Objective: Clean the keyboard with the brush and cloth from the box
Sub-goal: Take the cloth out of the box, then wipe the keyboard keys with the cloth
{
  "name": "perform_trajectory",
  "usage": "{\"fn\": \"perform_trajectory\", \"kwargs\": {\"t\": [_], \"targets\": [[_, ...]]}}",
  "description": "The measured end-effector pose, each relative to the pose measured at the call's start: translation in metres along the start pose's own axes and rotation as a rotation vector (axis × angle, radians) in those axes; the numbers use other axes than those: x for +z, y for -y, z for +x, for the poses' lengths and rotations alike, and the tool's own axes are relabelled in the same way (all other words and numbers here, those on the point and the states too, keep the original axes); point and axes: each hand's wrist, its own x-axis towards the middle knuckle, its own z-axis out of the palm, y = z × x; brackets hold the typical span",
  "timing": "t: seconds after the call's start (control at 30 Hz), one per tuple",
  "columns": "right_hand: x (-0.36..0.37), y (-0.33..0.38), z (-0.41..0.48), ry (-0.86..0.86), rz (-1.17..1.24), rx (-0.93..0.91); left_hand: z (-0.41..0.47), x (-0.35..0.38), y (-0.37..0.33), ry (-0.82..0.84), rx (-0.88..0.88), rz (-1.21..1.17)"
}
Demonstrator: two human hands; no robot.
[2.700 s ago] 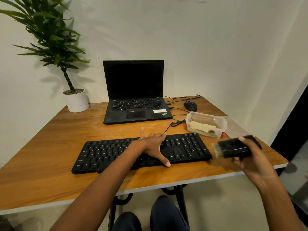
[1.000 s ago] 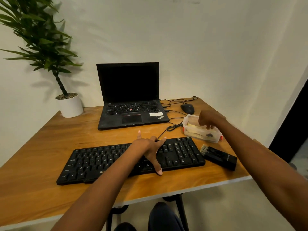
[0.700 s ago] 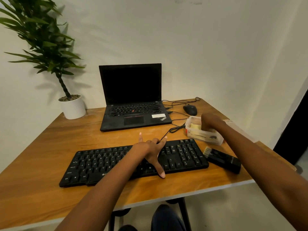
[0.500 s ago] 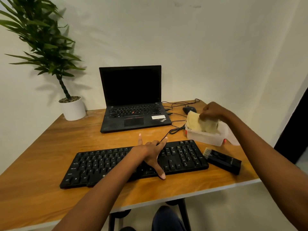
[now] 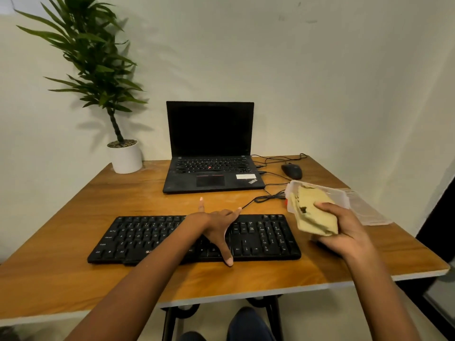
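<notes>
The black full-size keyboard (image 5: 147,238) lies flat on the brown wooden counter (image 5: 73,217), parallel to the near edge. The left grip (image 5: 216,228) rests on the keyboard's centre-right key area with the fingers straight and spread; it encloses nothing. The thumb reaches the near edge of the keyboard and the fingertips extend past its far edge. The right grip (image 5: 344,232) is closed around the folded pale-yellow cloth (image 5: 314,214), thumb on the upper face and fingers curled beneath. The cloth is held clear of the counter, just beside the right end of the keyboard, and carries a small dark mark near its centre. Directly behind the cloth stands the clear rectangular plastic box (image 5: 338,194), uncovered. The clear plastic lid (image 5: 369,212) lies flat on the counter at the box's right side. A black open laptop (image 5: 209,168) with a dark screen sits behind the keyboard. A black corded mouse (image 5: 291,171) lies to the right of the laptop. A green plant in a white cylindrical pot (image 5: 125,157) occupies the far left corner.
</notes>
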Motion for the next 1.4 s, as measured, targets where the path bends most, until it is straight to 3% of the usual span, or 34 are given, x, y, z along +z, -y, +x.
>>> {"fn": "perform_trajectory", "kwargs": {"t": [0.07, 0.13, 0.23, 0.33, 0.43, 0.6, 0.77, 1.03, 1.1, 1.17, 1.23, 1.3, 1.4], "targets": [[0.001, -0.006, 0.013, -0.192, -0.2, -0.218, -0.001, 0.003, 0.003, 0.005, -0.008, 0.011], [0.013, -0.015, 0.027, -0.364, -0.642, -0.52, -0.001, 0.003, 0.002, 0.009, -0.021, 0.041], [0.026, -0.036, 0.058, -0.225, -1.383, -0.836, 0.001, 0.002, 0.0, 0.029, -0.041, 0.082], [0.018, -0.059, 0.076, -0.017, -1.867, -0.696, 0.002, 0.002, 0.0, 0.035, -0.055, 0.115], [0.012, -0.072, 0.068, 0.081, -2.035, -0.629, 0.004, 0.004, 0.002, 0.0, -0.056, 0.143], [0.012, -0.079, 0.036, 0.153, -2.099, -0.57, 0.006, 0.005, -0.001, -0.049, -0.049, 0.201], [0.001, -0.085, 0.001, 0.218, -2.094, -0.628, 0.006, 0.006, 0.0, -0.066, -0.042, 0.201], [-0.024, -0.102, -0.03, 0.376, -1.855, -0.588, 0.007, 0.006, 0.001, -0.066, -0.04, 0.197], [-0.02, -0.101, -0.038, 0.315, -1.6, -0.464, 0.006, 0.006, 0.001, -0.062, -0.036, 0.178], [-0.004, -0.085, -0.04, 0.153, -1.105, -0.255, 0.006, 0.006, 0.003, -0.058, -0.034, 0.152], [0.011, -0.06, -0.033, -0.019, -0.699, -0.209, 0.005, 0.006, 0.004, -0.051, -0.032, 0.136], [0.023, -0.037, -0.016, -0.14, -0.628, -0.4, 0.005, 0.006, 0.005, -0.049, -0.03, 0.127], [0.034, -0.03, 0.026, -0.219, -0.979, -0.689, 0.005, 0.006, 0.004, -0.047, -0.031, 0.122]]}}
